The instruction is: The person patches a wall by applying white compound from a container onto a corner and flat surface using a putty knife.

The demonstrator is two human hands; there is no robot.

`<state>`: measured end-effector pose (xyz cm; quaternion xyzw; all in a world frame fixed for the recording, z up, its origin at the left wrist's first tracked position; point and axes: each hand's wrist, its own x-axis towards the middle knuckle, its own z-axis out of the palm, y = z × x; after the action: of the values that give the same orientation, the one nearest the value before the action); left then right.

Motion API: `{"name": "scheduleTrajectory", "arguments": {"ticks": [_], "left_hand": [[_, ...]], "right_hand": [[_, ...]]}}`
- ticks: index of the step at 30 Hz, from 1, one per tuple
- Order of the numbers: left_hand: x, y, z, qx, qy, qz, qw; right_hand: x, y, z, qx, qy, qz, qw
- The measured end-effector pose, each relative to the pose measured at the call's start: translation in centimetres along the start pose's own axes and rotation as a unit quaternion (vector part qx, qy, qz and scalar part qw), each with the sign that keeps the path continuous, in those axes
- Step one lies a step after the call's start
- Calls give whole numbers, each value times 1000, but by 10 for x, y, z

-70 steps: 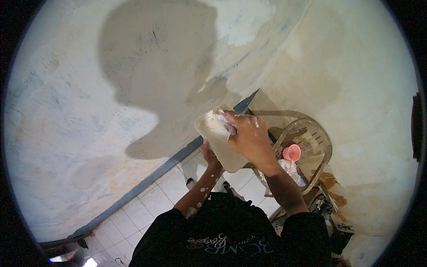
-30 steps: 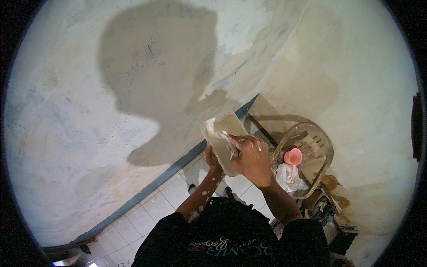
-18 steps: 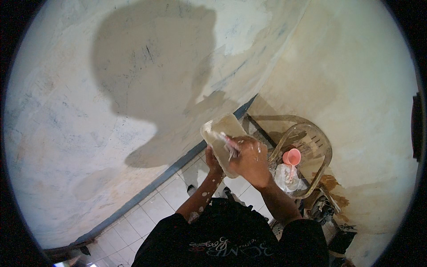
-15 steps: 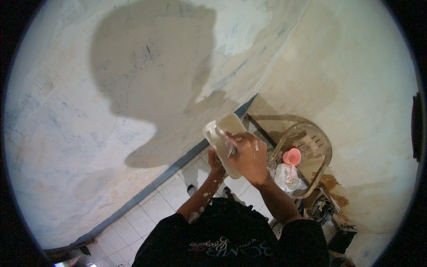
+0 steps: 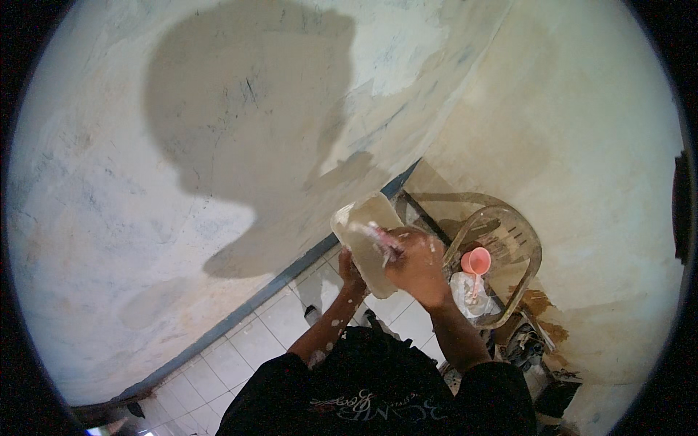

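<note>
My left hand (image 5: 351, 272) is closed on the left edge of a pale, rectangular putty board (image 5: 371, 267), holding it out in front of my body. Light putty (image 5: 349, 216) is smeared over the far end of the board. Above the board's right side, my right hand (image 5: 418, 265) grips a small putty-smeared scraper (image 5: 379, 236) with a pinkish part showing; its blade is blurred against the putty. Whitish splashes dot my left forearm and the back of my right hand. The fingers under the board are hidden.
A patchy plastered wall (image 5: 94, 218) with a blue-grey skirting (image 5: 280, 275) runs along the left, meeting another wall (image 5: 589, 196) at a corner. On a dirty plastic chair (image 5: 536, 243) at right sit a pink dipper (image 5: 476, 260) and a clear plastic bag (image 5: 465, 287). White tiles (image 5: 251, 341) cover the floor.
My right hand has shifted a little right and down, with more of the scraper now showing over the board. The board has dropped slightly in the view; my left hand keeps its hold.
</note>
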<state>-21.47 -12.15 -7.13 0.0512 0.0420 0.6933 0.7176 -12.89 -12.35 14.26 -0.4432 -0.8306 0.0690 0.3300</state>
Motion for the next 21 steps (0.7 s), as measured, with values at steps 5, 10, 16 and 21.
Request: {"name": "scheduleTrajectory", "arguments": {"ticks": [5,10,16,21], "left_hand": [[-7,1,60,126,190,64,972],[-9,0,71,92,133,10,987],[-5,1,46,68,12,59,996],[-8,1,70,127,64,82,986]], "right_hand": [[9,7,-19,-49,-7,99,994],[10,0,-10,-87,-40,130,987],[5,-2,-4,2,-49,26,998],[0,1,2,-30,-25,37,999]]}}
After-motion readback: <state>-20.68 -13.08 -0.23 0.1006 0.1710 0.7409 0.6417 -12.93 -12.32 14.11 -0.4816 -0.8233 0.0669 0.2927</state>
